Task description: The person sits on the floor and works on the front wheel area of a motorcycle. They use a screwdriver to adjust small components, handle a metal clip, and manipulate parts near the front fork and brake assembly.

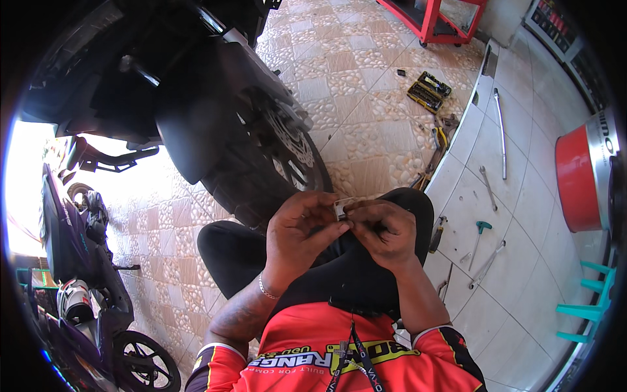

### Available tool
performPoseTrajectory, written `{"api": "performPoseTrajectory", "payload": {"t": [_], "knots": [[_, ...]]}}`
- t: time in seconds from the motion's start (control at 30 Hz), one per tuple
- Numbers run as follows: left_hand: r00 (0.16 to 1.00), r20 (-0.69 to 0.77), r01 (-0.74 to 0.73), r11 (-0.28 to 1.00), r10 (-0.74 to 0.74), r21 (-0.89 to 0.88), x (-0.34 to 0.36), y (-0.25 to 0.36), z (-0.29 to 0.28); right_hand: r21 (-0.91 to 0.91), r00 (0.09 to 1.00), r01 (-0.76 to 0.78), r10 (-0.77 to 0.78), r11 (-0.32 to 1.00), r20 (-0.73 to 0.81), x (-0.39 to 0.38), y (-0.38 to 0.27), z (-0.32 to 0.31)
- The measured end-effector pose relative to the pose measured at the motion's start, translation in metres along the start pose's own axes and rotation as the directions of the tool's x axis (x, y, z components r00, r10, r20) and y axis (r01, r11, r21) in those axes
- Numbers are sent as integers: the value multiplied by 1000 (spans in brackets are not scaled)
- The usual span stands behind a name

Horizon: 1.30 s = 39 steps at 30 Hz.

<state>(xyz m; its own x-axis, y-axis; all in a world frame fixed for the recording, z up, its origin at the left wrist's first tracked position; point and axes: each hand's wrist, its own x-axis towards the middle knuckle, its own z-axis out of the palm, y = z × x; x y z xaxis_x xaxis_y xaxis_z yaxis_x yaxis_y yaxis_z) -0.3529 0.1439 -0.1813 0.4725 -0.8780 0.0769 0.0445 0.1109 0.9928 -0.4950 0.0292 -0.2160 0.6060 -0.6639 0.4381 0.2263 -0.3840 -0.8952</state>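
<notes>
In front of my lap, my left hand (295, 230) and my right hand (386, 230) meet, both closed on a small piece (340, 210) that looks partly clear and partly dark. Fingertips cover much of it, so its exact kind is not plain. The thumb and fingers of each hand pinch it from its own side. Just beyond my left hand stands the black tyre (243, 186) of a motorcycle, with a silver brake disc (295, 145) on the wheel. My legs in black trousers (339, 281) are folded beneath my hands.
An open bit case (428, 93) and yellow-handled pliers (441, 138) lie ahead right. On the white tiles are a long bar (501, 134), a wrench (488, 187), a green T-handle tool (482, 227) and a screwdriver (437, 233). A red bucket (578, 183) stands right; another motorcycle (85, 255), left.
</notes>
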Motion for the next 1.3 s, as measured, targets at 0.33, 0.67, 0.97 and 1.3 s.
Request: {"api": "performPoseTrajectory", "payload": {"t": [0.33,0.67,0.97,1.3], "knots": [[993,70,96,992,-90,-83,-4,5,0,-204,951,307,-290,930,111,8,-11,-7],[997,46,-63,994,59,90,0,5,6,188,990,-118,100,975,99,7,-9,-15],[997,67,25,999,-23,-28,2,11,14,699,977,-73,190,711,-92,1,14,13],[994,77,73,997,-72,-7,-4,8,16,527,937,-349,301,774,178,0,0,-25]]}}
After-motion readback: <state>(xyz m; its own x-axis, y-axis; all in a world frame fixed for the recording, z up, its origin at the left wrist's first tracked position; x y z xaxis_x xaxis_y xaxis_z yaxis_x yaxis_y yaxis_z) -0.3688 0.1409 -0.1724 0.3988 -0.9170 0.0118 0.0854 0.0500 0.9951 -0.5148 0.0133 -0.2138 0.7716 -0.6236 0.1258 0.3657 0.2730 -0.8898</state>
